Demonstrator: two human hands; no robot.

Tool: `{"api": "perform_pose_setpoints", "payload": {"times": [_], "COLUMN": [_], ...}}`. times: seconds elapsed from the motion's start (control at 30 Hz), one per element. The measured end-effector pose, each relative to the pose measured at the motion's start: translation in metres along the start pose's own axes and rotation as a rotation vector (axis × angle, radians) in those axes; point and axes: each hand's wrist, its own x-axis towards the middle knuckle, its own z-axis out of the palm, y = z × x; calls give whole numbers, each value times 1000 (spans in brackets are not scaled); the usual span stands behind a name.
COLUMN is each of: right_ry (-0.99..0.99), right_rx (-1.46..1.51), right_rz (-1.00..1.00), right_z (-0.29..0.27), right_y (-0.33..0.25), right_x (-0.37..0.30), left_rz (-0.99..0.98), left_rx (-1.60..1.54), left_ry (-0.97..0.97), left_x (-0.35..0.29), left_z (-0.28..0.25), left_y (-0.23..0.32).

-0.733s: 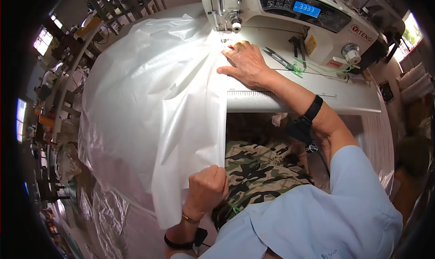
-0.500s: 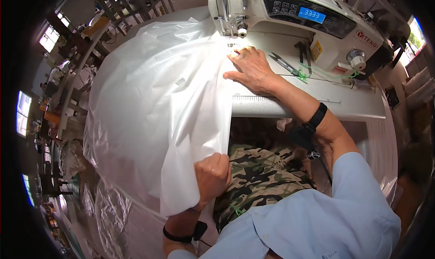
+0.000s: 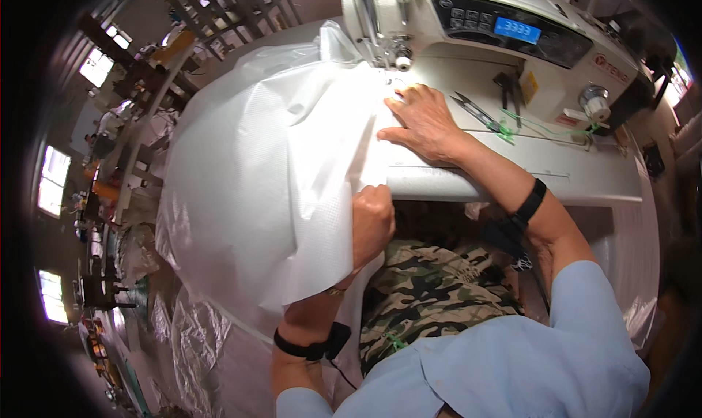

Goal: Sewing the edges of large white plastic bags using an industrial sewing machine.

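A large sheet of thin white fabric [image 3: 241, 162] spreads over the left part of the sewing table and hangs past its front edge. Its upper right edge runs under the needle area of a white sewing machine [image 3: 439, 52], which is brightly lit. My left hand [image 3: 373, 220] is closed in a fist on the fabric's right edge, close to the table's front; a fold of the cloth covers part of the wrist. Beside the needle, my right hand [image 3: 422, 122] lies flat with its fingers spread, fingertips at the fabric's edge.
Thread snips [image 3: 479, 114] with green thread lie on the machine bed right of my right hand. Behind them is a dark metal tool [image 3: 506, 89]. A grey slatted rack [image 3: 234, 12] stands at the far left. Crumpled clear plastic [image 3: 197, 345] hangs at the lower left.
My left hand has moved away from me toward the needle, carrying the fabric's edge with it. Cloth bunches up more behind the needle. My right hand stays beside it; the whole view has shifted slightly.
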Motion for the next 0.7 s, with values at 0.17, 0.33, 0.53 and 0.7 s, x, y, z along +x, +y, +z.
{"api": "perform_pose_setpoints", "payload": {"times": [0.17, 0.33, 0.53, 0.7], "right_ry": [-70, 101, 144, 112], "right_rx": [6, 10, -26, 10], "right_rz": [51, -16, -32, -6], "right_z": [-5, 8, 16, 12], "right_y": [-6, 5, 3, 5], "right_x": [-3, -6, -2, 2], "left_rz": [32, -6, 40, -69], "left_rx": [112, 51, 98, 80], "left_ry": [-1, 96, 165, 201], "left_x": [33, 65, 102, 132], "left_z": [4, 18, 28, 37], "left_y": [-1, -12, -28, -37]}}
